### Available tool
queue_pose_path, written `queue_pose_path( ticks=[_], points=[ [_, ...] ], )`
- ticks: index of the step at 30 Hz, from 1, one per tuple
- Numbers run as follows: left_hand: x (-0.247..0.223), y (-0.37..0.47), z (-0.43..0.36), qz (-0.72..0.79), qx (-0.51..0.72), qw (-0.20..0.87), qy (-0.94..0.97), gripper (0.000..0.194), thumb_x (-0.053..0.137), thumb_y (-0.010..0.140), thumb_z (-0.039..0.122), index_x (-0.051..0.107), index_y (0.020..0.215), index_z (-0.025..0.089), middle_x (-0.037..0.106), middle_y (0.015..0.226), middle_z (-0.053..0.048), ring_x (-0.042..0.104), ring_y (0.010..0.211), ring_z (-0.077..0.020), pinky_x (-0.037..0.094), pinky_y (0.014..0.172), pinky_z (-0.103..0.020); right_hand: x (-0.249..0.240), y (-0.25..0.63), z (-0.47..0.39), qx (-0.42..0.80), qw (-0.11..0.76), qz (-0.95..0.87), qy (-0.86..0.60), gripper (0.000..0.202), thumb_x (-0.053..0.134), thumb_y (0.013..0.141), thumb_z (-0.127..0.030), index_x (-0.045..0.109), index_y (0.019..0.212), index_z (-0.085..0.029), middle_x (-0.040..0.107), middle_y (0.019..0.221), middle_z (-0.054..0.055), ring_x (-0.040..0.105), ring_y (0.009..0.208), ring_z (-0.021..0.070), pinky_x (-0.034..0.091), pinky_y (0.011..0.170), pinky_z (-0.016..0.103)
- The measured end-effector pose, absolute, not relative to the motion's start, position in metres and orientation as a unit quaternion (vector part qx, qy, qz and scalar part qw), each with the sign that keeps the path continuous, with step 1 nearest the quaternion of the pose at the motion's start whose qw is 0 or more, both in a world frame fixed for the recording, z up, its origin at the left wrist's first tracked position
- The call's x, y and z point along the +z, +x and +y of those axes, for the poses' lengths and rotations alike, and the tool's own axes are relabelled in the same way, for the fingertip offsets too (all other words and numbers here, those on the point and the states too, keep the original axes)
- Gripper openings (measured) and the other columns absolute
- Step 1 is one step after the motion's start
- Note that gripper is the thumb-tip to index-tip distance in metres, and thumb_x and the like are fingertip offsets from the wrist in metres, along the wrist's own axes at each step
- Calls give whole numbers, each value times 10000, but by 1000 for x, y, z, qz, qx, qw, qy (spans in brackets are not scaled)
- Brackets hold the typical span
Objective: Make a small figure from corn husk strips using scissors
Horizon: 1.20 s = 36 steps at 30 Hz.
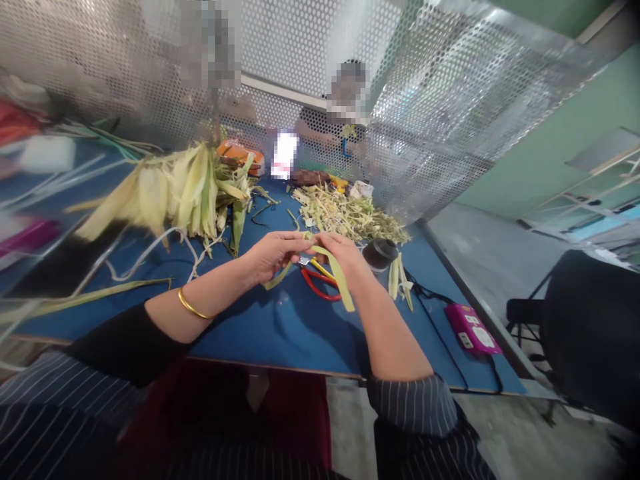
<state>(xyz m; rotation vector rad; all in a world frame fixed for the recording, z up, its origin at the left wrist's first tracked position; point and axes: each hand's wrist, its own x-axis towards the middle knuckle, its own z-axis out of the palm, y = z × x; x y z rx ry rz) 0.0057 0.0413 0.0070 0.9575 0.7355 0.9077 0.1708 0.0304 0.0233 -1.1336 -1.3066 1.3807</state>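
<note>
My left hand point(279, 253) and my right hand point(340, 257) meet over the middle of the blue table. Between their pinched fingers is a pale green strip of corn husk point(337, 270). One end of it hangs down in front of my right wrist, and a shorter piece droops below my left fingers. Just under the hands lie scissors point(320, 285) with red and yellow handles, partly covered by the fingers. Close to my right hand stands a black cone of thread point(380, 252). The fingertips partly hide where the strip is gripped.
A bundle of corn husks point(175, 190) lies at left, a heap of husk scraps point(345, 212) behind my hands. Toward the right are narrow husk pieces point(399, 280) and a magenta box point(473, 329) with black cables. A perforated metal screen point(295, 60) borders the table's back.
</note>
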Motion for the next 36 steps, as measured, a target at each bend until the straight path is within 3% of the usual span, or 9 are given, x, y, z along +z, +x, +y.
queue_pose_path(
  ticks=[4,10,20,25,30,36],
  points=[
    [11,4,44,290,436,778,347,176,722,687,157,676,851,112,651,701,-14,459,435,-10,326,373,-113,28,174,28,493,424,-616,-445,254,684,693,-379,672,884,-211,637,714,-21,504,603,96,371,553,217],
    [14,2,43,261,425,808,314,204,715,698,167,665,886,107,628,685,8,467,430,-4,323,367,-99,22,168,28,434,459,-636,-443,174,642,730,-359,653,804,-202,611,644,-29,452,534,92,365,525,236],
    [13,3,41,281,423,791,342,220,714,721,248,680,911,142,672,764,-14,484,467,-15,308,386,-128,27,166,25,355,468,-653,-478,92,622,736,-302,661,723,-220,614,633,-25,543,582,130,425,589,268],
    [12,5,36,304,416,723,460,245,714,716,314,701,886,138,694,801,-53,496,485,-35,293,403,-164,21,171,32,489,476,-569,-459,240,584,767,-414,702,771,-205,675,759,11,598,742,157,443,739,294],
    [13,7,30,334,360,677,548,213,684,734,328,703,719,116,645,601,-37,462,435,-43,269,390,-180,14,170,36,669,434,-467,-382,259,703,678,-403,644,726,-155,576,535,-22,508,490,107,440,579,277],
    [14,8,29,340,325,669,576,187,671,740,306,706,700,127,572,478,-6,437,411,-47,286,389,-170,10,172,36,709,418,-445,-353,225,725,669,-336,592,725,-163,588,573,-25,510,449,101,435,491,261]
  ],
)
